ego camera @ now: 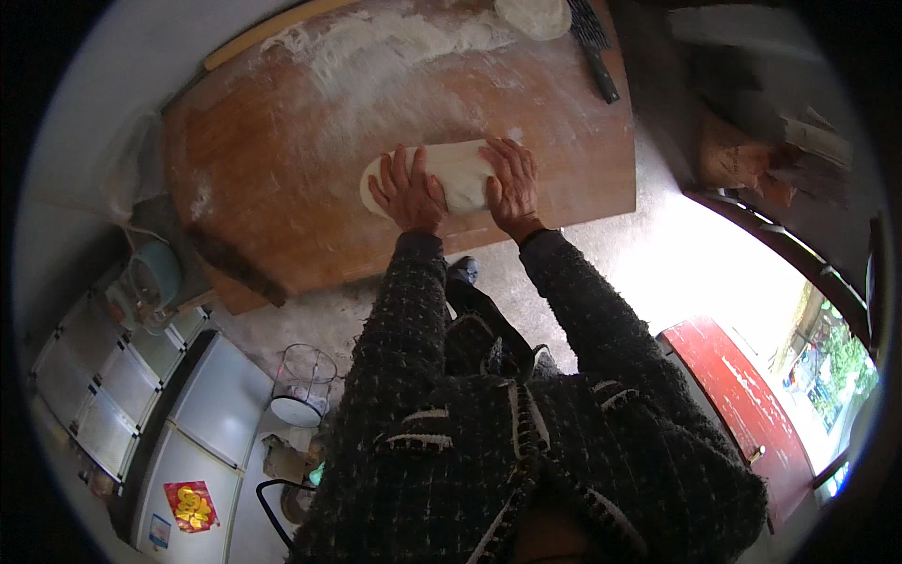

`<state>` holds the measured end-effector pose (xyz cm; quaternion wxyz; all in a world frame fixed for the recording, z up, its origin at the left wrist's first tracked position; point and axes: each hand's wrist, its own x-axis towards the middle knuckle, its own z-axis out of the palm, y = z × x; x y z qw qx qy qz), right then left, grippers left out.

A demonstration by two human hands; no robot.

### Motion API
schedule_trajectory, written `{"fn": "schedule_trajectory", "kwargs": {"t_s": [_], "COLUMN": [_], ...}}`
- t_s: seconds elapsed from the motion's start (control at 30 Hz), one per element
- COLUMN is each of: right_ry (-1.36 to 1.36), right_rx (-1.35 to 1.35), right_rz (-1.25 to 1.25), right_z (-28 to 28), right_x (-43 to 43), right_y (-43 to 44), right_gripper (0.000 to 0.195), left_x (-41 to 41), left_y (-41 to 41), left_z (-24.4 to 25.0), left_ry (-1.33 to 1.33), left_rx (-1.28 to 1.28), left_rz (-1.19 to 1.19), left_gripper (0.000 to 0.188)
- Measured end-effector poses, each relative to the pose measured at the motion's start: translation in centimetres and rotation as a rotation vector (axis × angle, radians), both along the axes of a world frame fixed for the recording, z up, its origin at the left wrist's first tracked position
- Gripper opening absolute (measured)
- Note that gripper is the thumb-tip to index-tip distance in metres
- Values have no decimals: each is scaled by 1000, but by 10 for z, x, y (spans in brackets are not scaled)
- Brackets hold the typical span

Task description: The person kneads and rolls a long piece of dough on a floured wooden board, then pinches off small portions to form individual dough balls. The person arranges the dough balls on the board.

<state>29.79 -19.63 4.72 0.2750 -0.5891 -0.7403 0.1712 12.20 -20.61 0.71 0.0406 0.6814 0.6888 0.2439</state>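
A thick oblong of pale dough (461, 173) lies crosswise near the front edge of a floured wooden board or tabletop (317, 211). My left hand (411, 187) rests on its left part, fingers spread. On its right end presses my right hand (512, 183), the fingers slightly apart and the thumb against the dough. Neither hand is closed around it. Loose flour (394, 46) is spread over the far side of the board. Beyond the hands, at the far right, a rounded lump of dough (535, 15) touches or lies close to a dark-bladed knife or cleaver (599, 63).
A wooden rolling pin or rod (275, 32) lies along the far left edge. A dark strip (236, 264) crosses the board's near left corner. A light blue container (155, 271) stands left of it. Below are a wire stand (303, 381), a refrigerator (218, 402) and a red door (740, 409).
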Motion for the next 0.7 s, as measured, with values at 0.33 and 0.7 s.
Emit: {"fn": "schedule_trajectory", "kwargs": {"t_s": [0.33,0.7], "right_ry": [49,162], "right_rx": [-34,-134], "right_rz": [-194,-158], "right_z": [-27,-35], "right_x": [-1,1], "right_y": [94,178], "right_gripper": [33,39], "left_x": [-1,3], "left_y": [105,202], "left_z": [3,-13], "left_ry": [102,-9], "left_rx": [-68,103], "left_rz": [34,41], "left_gripper": [33,18]}}
